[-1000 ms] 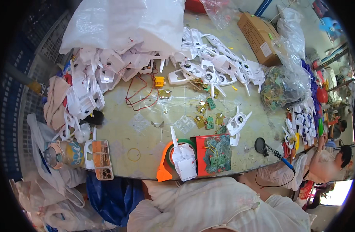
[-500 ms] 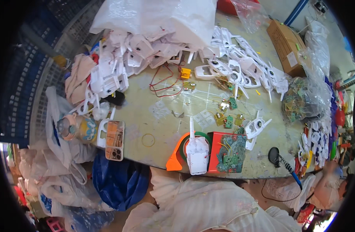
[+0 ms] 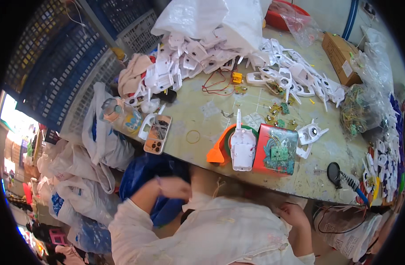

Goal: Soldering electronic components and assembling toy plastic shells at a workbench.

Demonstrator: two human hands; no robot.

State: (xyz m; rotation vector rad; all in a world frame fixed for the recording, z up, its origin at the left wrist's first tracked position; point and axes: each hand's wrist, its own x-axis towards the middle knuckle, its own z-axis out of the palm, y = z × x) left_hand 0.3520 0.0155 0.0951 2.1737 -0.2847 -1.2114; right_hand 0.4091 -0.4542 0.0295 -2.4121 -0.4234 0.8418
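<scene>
The white remote shell [image 3: 243, 152] lies at the front of the counter [image 3: 189, 152].
It rests over the orange holder [image 3: 215, 155], maybe to prop it up; the green circuit board [image 3: 279, 153] sits on the red box [image 3: 264, 137]. Our left hand [image 3: 175, 188] is blurry by the blue bag [image 3: 154, 167], our right hand [image 3: 293, 214] looks curled; we can't tell if they hold anything. A pile of white shells [image 3: 195, 52] crowds the back.
</scene>
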